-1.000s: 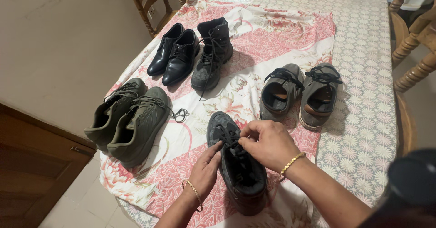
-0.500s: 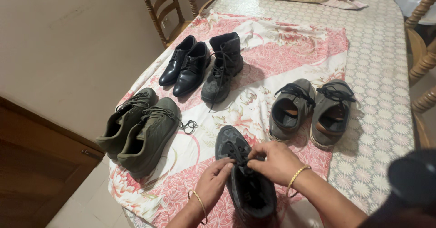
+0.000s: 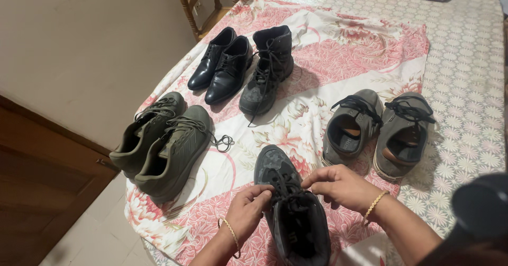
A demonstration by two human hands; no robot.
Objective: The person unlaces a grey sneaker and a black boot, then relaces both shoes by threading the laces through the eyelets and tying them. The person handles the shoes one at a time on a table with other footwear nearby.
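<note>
A dark camouflage boot [image 3: 290, 208] lies on a pink and white floral cloth [image 3: 338, 49] at the near edge of the table. My left hand [image 3: 250, 209] pinches its black laces from the left. My right hand [image 3: 341, 185] pinches the laces from the right, just above the boot's opening. Both wrists wear thin gold bangles. The boot's mate [image 3: 267, 70] stands farther back, laces loose.
A pair of olive green sneakers [image 3: 164, 141] sits at the left, a pair of black dress shoes [image 3: 222, 65] at the back, and a pair of grey sneakers [image 3: 378, 131] at the right. Wooden chairs [image 3: 196, 1] stand behind the table. The table edge runs close on the left.
Both hands stay on the boot's laces with small finger shifts. The camera has tilted, so everything sits lower and nearer in view.
</note>
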